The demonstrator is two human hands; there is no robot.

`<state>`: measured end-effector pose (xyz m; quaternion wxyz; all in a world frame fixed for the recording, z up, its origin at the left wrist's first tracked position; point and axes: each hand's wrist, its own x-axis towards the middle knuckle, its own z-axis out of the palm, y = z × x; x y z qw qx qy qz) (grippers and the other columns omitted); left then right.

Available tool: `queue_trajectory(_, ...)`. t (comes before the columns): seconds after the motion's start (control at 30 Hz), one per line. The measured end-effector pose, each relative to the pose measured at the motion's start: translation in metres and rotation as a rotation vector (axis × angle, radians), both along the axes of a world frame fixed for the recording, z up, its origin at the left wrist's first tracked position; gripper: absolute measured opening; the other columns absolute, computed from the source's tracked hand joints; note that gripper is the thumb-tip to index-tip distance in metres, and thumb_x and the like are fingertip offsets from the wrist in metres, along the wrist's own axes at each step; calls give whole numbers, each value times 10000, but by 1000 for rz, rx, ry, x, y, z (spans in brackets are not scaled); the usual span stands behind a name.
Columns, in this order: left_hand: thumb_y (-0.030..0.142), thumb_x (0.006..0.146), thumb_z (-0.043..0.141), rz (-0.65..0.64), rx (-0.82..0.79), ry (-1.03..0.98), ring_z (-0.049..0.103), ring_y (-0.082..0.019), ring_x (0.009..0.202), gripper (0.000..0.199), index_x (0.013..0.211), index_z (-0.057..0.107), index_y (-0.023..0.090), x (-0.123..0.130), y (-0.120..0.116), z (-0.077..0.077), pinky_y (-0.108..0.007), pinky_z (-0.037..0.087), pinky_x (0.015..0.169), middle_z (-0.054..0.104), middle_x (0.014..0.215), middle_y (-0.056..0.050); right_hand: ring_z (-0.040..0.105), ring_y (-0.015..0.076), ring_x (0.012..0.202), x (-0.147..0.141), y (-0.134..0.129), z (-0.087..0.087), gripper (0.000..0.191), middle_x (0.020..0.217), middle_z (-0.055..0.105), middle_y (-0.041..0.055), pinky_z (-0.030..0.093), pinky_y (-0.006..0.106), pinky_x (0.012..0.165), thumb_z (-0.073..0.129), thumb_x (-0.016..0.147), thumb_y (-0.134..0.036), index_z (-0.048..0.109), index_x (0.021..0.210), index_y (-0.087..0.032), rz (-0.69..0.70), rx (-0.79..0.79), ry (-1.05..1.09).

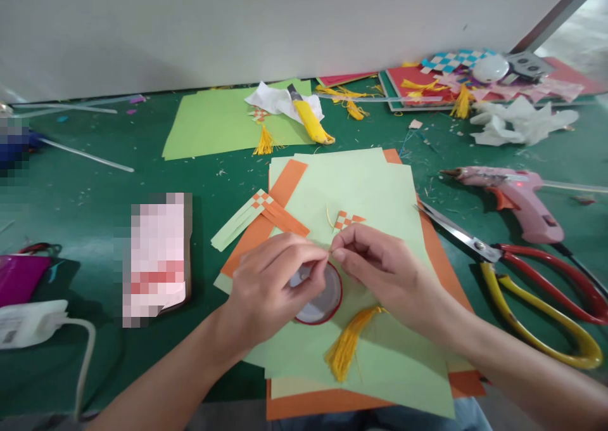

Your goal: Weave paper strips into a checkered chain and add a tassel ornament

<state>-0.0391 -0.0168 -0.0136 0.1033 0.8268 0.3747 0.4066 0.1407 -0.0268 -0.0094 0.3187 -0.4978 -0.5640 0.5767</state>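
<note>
My left hand [280,285] and my right hand [380,260] meet fingertip to fingertip over the paper stack. Both are closed in a pinch; whatever lies between the fingertips is too small to make out. A thin pale yellow cord [328,215] curves up just beyond them. Partly behind my right fingers lies a small orange and green woven paper piece [349,218]. Under my left hand rests a round red-rimmed lid [332,301]. A yellow tassel [351,342] lies below my right hand. Left of them is a half-woven piece with loose strips [261,199].
Light green sheets [361,177] with orange ones lie beneath the hands. At right are red-and-yellow-handled scissors [479,247] and a pink glue gun [513,190]. A phone [159,253] and a white charger [33,323] are at left. A yellow tube [311,120] lies behind.
</note>
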Motion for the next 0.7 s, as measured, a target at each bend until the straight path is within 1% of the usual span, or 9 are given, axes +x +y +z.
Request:
queue_trajectory(0.1,86,812,615,33,7,-9,628,-100,623,118,787,627,200,0,2,1,-201,532,616,678,700,14,392,72,546,-1,1,0,175,617,456,-61,295,201,478,483,949,-291,548,816,-197,24,7,-1)
queue_trajectory(0.2,76,794,620,105,-11,-61,621,-90,613,111,787,626,187,-1,3,0,-202,531,632,673,705,22,388,74,543,3,3,0,196,621,440,-59,301,202,474,480,946,-317,542,803,-198,27,24,-27)
queue_trajectory(0.3,53,782,622,105,11,-92,622,-93,623,121,788,626,174,-3,3,0,-208,529,647,671,710,15,393,83,530,16,10,6,178,613,454,-57,309,207,464,487,934,-327,555,827,-202,-13,81,-144)
queue_trajectory(0.37,46,786,617,72,49,-80,623,-103,637,125,786,622,171,-4,2,1,-216,524,646,666,698,7,414,88,542,27,17,12,144,635,511,-47,324,214,486,508,919,-304,577,844,-202,-38,192,-324)
queue_trajectory(0.43,49,796,613,70,75,-82,624,-105,651,120,793,620,169,-6,2,2,-216,519,650,667,701,3,446,94,562,36,25,18,112,662,564,-40,336,222,522,519,906,-266,592,843,-208,-23,339,-546)
queue_trajectory(0.5,49,797,619,104,81,-101,624,-99,659,113,802,623,162,-8,2,3,-210,515,664,669,714,2,474,101,566,39,34,20,117,668,590,-38,329,234,542,495,912,-228,593,850,-211,44,445,-776)
queue_trajectory(0.57,44,786,631,138,88,-121,623,-95,662,114,811,627,156,-10,4,3,-205,513,675,669,721,3,525,124,615,37,41,17,142,721,622,-15,320,254,561,453,929,-197,588,882,-200,162,532,-963)
queue_trajectory(0.63,42,778,636,146,97,-134,621,-93,653,118,811,627,156,-11,5,1,-203,514,672,667,720,6,571,157,700,33,48,12,160,788,643,22,310,273,575,421,936,-163,578,907,-178,279,624,-1098)
queue_trajectory(0.7,46,780,631,136,102,-137,618,-92,639,118,808,621,160,-12,5,-1,-203,515,656,663,711,9,592,180,755,29,53,7,161,816,646,43,298,283,577,412,934,-140,570,918,-164,337,695,-1196)
